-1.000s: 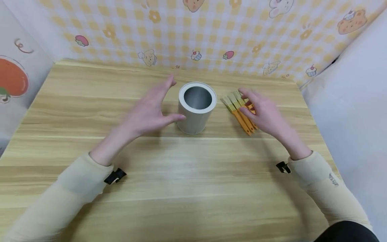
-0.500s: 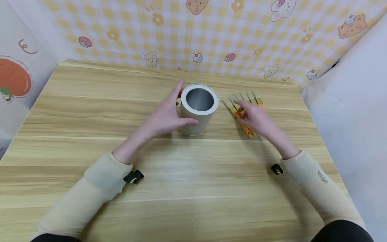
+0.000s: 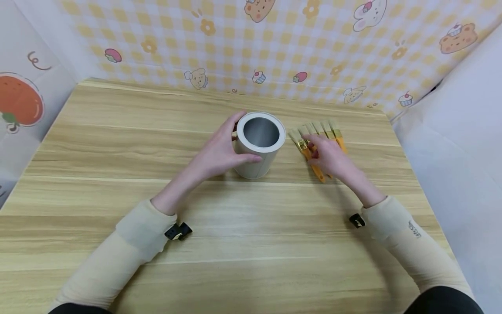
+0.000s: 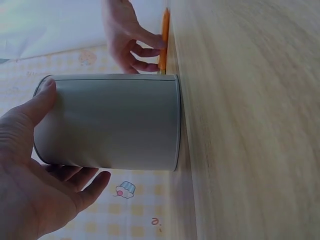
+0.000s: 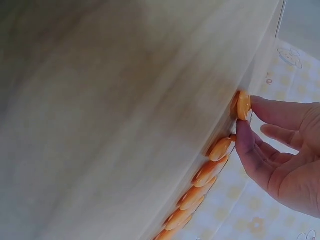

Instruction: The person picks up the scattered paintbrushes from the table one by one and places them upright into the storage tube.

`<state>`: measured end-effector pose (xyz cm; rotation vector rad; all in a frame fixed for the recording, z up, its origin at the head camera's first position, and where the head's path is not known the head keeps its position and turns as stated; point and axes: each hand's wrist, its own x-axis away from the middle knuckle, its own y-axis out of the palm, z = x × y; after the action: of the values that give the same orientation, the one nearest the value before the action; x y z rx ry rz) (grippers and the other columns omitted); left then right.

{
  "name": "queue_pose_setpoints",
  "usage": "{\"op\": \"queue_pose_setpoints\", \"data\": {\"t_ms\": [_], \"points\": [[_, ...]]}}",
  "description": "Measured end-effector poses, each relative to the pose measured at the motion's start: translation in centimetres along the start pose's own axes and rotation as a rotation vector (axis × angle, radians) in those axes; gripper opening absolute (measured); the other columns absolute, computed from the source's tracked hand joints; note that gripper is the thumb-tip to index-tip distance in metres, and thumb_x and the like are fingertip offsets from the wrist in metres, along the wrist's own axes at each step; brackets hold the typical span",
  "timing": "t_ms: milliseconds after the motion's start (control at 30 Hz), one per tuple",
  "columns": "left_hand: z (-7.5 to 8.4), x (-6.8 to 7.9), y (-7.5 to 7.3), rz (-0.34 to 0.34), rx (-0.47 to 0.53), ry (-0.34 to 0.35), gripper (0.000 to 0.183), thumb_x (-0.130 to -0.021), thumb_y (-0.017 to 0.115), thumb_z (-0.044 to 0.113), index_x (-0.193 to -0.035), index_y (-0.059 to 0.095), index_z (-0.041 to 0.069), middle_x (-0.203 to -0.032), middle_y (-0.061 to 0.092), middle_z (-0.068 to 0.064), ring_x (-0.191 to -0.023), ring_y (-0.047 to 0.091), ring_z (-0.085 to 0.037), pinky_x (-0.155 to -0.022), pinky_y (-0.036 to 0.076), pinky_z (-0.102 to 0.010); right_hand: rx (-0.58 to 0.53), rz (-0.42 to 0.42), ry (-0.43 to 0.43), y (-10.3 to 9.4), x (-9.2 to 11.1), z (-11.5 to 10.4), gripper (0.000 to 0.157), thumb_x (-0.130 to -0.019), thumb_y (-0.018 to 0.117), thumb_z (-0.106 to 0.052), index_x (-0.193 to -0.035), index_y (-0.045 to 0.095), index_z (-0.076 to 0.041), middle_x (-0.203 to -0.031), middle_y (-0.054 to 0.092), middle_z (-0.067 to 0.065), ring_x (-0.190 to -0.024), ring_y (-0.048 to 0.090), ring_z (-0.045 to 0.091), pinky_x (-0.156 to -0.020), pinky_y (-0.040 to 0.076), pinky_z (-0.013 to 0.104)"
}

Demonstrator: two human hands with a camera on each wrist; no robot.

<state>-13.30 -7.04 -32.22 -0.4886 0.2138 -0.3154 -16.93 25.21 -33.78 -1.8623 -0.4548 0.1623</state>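
Note:
My left hand (image 3: pixel 219 155) grips a pale grey cylindrical container (image 3: pixel 270 158), which stands upright on the table with its mouth up and a metallic inside. In the left wrist view the thumb lies along one side of the container (image 4: pixel 110 122) near its rim, fingers on the other side. To its right, several paintbrushes (image 3: pixel 339 138) with orange handles and pale bristles lie side by side. My right hand (image 3: pixel 331 155) pinches the leftmost paintbrush (image 3: pixel 317 172) by its handle. The right wrist view shows that handle end (image 5: pixel 244 105) between thumb and finger, slightly apart from the others.
The wood-grain table (image 3: pixel 243 231) stretches in front of and to the left of the container. Behind it rises a wall covering (image 3: pixel 219 48) in yellow check with cartoon prints. White panels (image 3: pixel 459 144) border both sides.
My left hand has moved right and closed round the container. My right hand has moved down and left onto the brushes, and now pinches the leftmost one, which has separated slightly from the row.

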Motion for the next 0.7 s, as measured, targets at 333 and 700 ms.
{"op": "queue_pose_setpoints", "data": {"t_ms": [333,700], "points": [[0.1,0.8,0.1,-0.042,0.074,-0.019,0.106,-0.075,0.094,0.033,-0.159,0.03,0.021,-0.155,0.044,0.0,-0.142,0.049,-0.023,-0.114,0.051,-0.046,-0.031,-0.082,0.03,-0.7,0.3,-0.4,0.069,-0.089,0.074,0.0,-0.152,0.044,0.004,-0.105,0.07,0.019,-0.095,0.068,0.031,-0.085,0.058,0.048],[0.7,1.5,-0.3,-0.033,0.041,-0.017,0.107,-0.074,0.094,0.033,-0.159,0.03,0.021,-0.156,0.044,-0.001,-0.141,0.051,-0.026,-0.112,0.053,-0.047,-0.482,0.224,0.009,-5.2,1.3,-3.7,0.054,-0.098,0.063,-0.002,-0.143,0.034,0.003,-0.111,0.051,0.015,-0.094,0.059,0.02,-0.068,0.062,0.021]]}}
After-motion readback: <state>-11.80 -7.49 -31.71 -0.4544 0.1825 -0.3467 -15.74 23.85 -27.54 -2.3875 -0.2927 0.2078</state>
